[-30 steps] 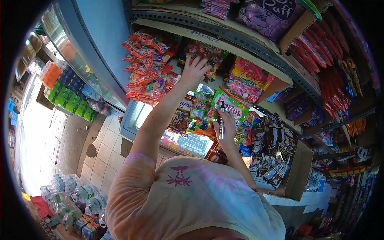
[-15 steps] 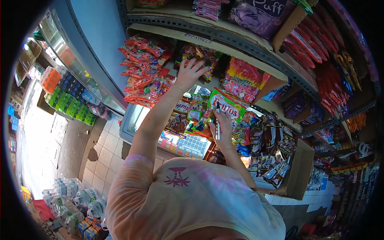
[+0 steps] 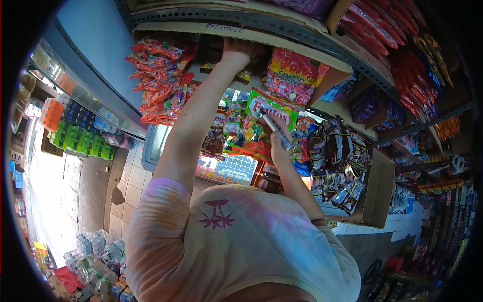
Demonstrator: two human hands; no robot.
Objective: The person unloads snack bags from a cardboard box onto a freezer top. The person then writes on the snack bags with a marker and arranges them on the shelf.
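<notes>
My left hand [image 3: 238, 52] reaches deep into the shelf compartment, and its fingers are lost in shadow under the upper ledge. Part of a dark candy bag [image 3: 236, 74] shows just below that wrist. My right hand [image 3: 279, 147] is closed around a silver and black marker pen [image 3: 276, 130], which slants over a green-edged Frutos candy bag [image 3: 271, 111]. Whether this hand also grips the bag is unclear. Red candy packs [image 3: 161, 75] are stacked left of my left arm, and a pink strawberry candy bag [image 3: 294, 75] stands to its right.
A cardboard box of dark-wrapped sweets [image 3: 380, 189] is to the right, beside more candy bags over a glass-topped counter [image 3: 229, 168]. A metal shelf edge [image 3: 241, 19] runs above my left hand. Bottles [image 3: 95, 251] stand on the floor at lower left.
My left hand has gone further into the compartment, and its fingers have passed out of sight. The marker has tilted from upright to slanting. The whole view has shifted slightly.
</notes>
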